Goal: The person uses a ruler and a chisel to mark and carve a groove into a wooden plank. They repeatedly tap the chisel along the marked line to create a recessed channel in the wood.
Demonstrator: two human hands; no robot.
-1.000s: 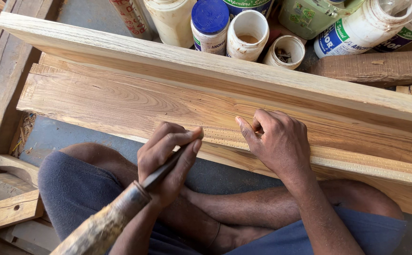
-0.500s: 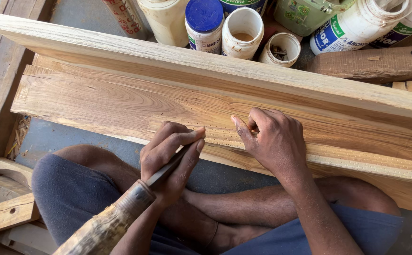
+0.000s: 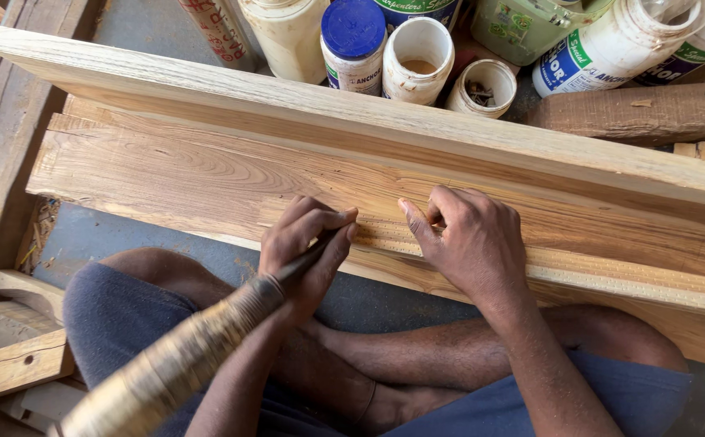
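Your left hand (image 3: 308, 247) has its fingers closed around a tool with a wrapped handle (image 3: 182, 360), tip at the near edge of the plank (image 3: 207, 174) across your lap. Your right hand (image 3: 470, 243) presses flat, fingers spread. The plank looks stiff and heavy: steady it near the cut.

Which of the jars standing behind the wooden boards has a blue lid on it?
The short white jar with the blue lid, second from the left behind the boards. The two small white jars to its right, and, stand open without lids.
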